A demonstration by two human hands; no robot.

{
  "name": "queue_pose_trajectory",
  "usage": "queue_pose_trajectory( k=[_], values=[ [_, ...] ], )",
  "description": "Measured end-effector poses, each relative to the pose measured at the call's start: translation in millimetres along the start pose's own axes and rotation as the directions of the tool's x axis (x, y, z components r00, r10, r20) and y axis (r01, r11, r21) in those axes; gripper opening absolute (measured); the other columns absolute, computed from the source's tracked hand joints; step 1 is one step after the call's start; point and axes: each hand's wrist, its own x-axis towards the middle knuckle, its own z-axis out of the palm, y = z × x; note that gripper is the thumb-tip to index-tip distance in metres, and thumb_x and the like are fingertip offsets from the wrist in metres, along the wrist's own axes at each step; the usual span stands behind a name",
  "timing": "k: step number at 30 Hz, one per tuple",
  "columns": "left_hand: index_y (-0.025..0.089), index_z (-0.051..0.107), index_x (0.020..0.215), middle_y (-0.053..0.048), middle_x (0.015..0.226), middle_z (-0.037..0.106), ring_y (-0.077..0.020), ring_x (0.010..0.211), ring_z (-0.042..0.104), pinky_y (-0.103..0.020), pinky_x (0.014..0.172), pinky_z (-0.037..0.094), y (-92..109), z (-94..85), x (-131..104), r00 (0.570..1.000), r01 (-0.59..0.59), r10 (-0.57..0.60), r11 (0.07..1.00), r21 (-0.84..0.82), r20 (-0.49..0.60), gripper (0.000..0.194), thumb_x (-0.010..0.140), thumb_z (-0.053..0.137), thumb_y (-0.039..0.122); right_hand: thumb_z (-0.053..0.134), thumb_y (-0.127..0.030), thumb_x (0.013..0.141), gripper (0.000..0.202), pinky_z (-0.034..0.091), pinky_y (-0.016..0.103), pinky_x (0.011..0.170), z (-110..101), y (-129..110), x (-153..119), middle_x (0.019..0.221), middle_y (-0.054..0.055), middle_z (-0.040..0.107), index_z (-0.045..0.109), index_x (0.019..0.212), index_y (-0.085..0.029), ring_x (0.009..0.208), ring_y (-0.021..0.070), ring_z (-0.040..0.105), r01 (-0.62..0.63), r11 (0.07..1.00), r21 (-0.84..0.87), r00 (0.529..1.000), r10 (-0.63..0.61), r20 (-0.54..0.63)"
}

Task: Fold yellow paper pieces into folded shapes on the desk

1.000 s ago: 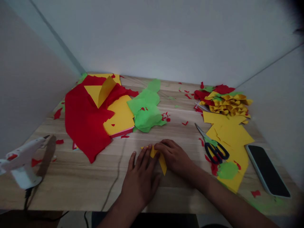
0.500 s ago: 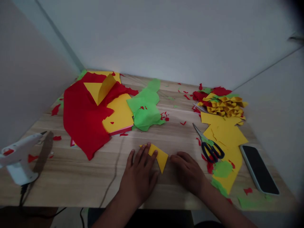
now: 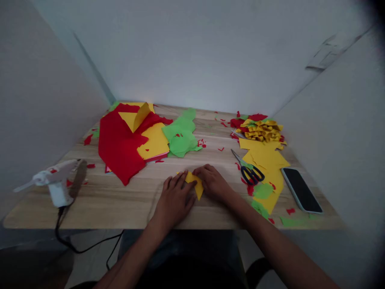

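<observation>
Over the wooden table [image 3: 126,214], the left hand [image 3: 174,200] is laid palm-down, fingers slightly apart; the right hand [image 3: 214,182] is curled, whether clamped cannot be told. Between them, the small yellow paper [image 3: 199,191] is partly covered by fingertips.

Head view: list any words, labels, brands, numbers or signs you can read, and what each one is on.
No readable text anywhere.
Phone: dark screen, no text showing.
Glue gun: any marking is too small or blurred to read.
Small yellow paper piece: no print visible.
</observation>
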Motion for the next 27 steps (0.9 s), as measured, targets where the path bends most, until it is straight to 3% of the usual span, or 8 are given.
queue_pose_trajectory(
  k=[8,15,24,27],
  values=[
    [0.031,0.056,0.125,-0.007,0.148,0.042,-0.0266,0.134,0.038,-0.046,0.108,0.026,8,3.6,-4,0.996,0.04,-0.038,0.999,0.024,-0.077,0.04,0.086,0.053,0.035,0.039,0.004,0.066,0.044,0.038,0.031,0.092,12,-3,6,0.101,0.005,0.058,0.053,0.101,-0.02,0.097,0.0186,0.05,-0.043,0.999,0.021,0.99,0.045,-0.135],
    [0.032,0.059,0.124,-0.007,0.146,0.046,-0.0275,0.132,0.041,-0.047,0.104,0.029,8,3.7,-8,0.992,0.059,-0.055,0.998,0.033,-0.11,0.038,0.087,0.05,0.036,0.037,0.004,0.067,0.045,0.038,0.027,0.086,19,-18,-12,0.096,0.005,0.056,0.052,0.102,-0.02,0.093,0.0176,0.05,-0.132,0.99,-0.046,0.974,0.121,-0.192],
    [0.033,0.061,0.123,-0.006,0.144,0.048,-0.028,0.129,0.043,-0.047,0.103,0.029,4,6.5,-9,0.988,0.052,-0.054,0.999,-0.013,-0.146,0.037,0.087,0.051,0.036,0.04,0.002,0.068,0.038,0.038,0.026,0.082,22,-21,-21,0.093,0.004,0.056,0.052,0.095,-0.021,0.092,0.0182,0.052,-0.161,0.986,-0.041,0.957,0.145,-0.252],
    [0.032,0.062,0.121,-0.004,0.14,0.052,-0.0268,0.123,0.047,-0.045,0.098,0.032,6,4.4,-11,0.98,0.077,-0.08,0.997,-0.025,-0.18,0.034,0.092,0.043,0.034,0.042,-0.001,0.071,0.032,0.039,0.027,0.079,23,-21,-30,0.088,0.004,0.057,0.052,0.094,-0.021,0.089,0.0192,0.053,-0.178,0.983,-0.037,0.939,0.158,-0.305]
  ],
)
